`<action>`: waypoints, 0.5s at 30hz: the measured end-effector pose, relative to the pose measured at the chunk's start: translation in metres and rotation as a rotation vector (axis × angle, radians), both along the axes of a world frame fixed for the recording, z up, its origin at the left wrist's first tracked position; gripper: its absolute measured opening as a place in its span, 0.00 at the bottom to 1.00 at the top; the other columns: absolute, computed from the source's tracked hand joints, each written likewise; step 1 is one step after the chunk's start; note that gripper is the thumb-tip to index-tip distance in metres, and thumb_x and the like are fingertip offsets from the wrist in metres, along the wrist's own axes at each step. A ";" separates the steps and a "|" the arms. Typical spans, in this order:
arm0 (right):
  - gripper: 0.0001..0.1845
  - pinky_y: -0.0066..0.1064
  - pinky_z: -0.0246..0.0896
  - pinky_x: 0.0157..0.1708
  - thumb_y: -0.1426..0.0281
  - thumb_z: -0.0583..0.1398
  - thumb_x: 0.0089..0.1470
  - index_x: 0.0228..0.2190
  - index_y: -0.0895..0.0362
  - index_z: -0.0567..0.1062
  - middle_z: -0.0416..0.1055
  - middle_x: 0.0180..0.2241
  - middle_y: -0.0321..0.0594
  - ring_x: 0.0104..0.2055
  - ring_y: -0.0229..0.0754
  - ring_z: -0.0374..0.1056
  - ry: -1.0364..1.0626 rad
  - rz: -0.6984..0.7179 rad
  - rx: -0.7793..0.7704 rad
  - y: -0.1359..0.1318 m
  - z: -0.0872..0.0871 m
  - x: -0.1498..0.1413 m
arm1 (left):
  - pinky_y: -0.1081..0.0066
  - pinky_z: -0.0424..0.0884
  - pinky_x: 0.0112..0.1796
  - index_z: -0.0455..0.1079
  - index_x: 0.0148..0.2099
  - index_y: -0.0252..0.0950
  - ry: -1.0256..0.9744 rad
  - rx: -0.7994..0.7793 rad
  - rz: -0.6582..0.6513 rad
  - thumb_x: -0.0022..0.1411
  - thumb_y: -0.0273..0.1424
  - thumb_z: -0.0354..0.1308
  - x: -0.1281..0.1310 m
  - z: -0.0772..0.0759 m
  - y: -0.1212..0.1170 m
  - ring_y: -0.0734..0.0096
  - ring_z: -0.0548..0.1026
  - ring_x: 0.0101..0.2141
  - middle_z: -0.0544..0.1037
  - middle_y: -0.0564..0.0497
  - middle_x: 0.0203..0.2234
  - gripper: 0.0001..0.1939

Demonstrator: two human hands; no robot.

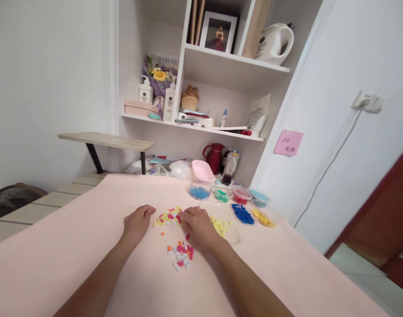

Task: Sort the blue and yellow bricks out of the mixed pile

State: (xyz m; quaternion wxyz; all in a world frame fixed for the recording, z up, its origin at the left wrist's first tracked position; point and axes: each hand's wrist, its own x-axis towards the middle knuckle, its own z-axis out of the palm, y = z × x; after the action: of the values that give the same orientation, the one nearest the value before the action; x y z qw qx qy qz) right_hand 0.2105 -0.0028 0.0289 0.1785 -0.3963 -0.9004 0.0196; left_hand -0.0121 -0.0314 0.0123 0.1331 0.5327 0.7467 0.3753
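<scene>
Left hand (137, 223) is loosely curled beside the mixed pile (168, 216) on the table (72, 259); cannot tell whether it holds anything. Right hand (199, 226), half bent, reaches the pile's right edge, grip hidden; yellow pieces (219, 225) lie in the tray (235, 237).

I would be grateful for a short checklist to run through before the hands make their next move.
1. Right hand at the far mixed pile: ok, it is at the pile's right edge.
2. Piece gripped in the right hand: cannot tell, the view does not show it.
3. Left hand near the same pile: ok, just to its left.
4. Far mixed pile of one colour: not ok, yellow, red, white and orange show.
5. Every piece gathered in a pile: not ok, an orange piece lies apart.
6. Transparent tray beside the right hand: ok, with pale yellow pieces in it, partly hidden.
</scene>
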 end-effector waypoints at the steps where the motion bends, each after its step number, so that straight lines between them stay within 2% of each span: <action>1: 0.16 0.38 0.51 0.48 0.73 0.56 0.59 0.48 0.52 0.75 0.73 0.47 0.44 0.50 0.47 0.63 -0.017 -0.008 -0.015 0.000 0.000 -0.002 | 0.63 0.62 0.53 0.75 0.36 0.44 0.000 0.001 -0.001 0.62 0.30 0.45 0.000 0.000 0.000 0.65 0.76 0.48 0.82 0.56 0.42 0.15; 6: 0.14 0.36 0.49 0.48 0.75 0.57 0.54 0.39 0.50 0.79 0.75 0.43 0.39 0.50 0.46 0.63 -0.042 -0.055 -0.074 0.008 0.001 0.006 | 0.65 0.63 0.52 0.74 0.37 0.44 -0.009 0.008 -0.005 0.63 0.30 0.45 0.001 0.000 -0.002 0.66 0.76 0.47 0.82 0.56 0.42 0.15; 11: 0.22 0.36 0.49 0.46 0.76 0.58 0.52 0.48 0.48 0.76 0.75 0.46 0.39 0.50 0.47 0.63 -0.058 -0.109 -0.065 0.017 0.000 0.020 | 0.65 0.64 0.51 0.74 0.37 0.43 -0.018 0.006 -0.006 0.63 0.29 0.45 0.000 -0.002 -0.001 0.67 0.77 0.47 0.82 0.56 0.42 0.15; 15: 0.22 0.36 0.48 0.45 0.77 0.56 0.54 0.48 0.49 0.76 0.75 0.45 0.41 0.49 0.47 0.63 -0.111 -0.154 -0.055 0.018 0.002 0.022 | 0.65 0.64 0.51 0.75 0.37 0.44 -0.019 0.004 -0.002 0.62 0.29 0.45 -0.001 -0.002 -0.001 0.66 0.76 0.47 0.82 0.56 0.42 0.15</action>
State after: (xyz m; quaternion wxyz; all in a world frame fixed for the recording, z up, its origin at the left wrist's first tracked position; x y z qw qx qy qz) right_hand 0.2328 0.0155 0.0306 0.1183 -0.4697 -0.8748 0.0084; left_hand -0.0129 -0.0320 0.0106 0.1396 0.5299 0.7444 0.3816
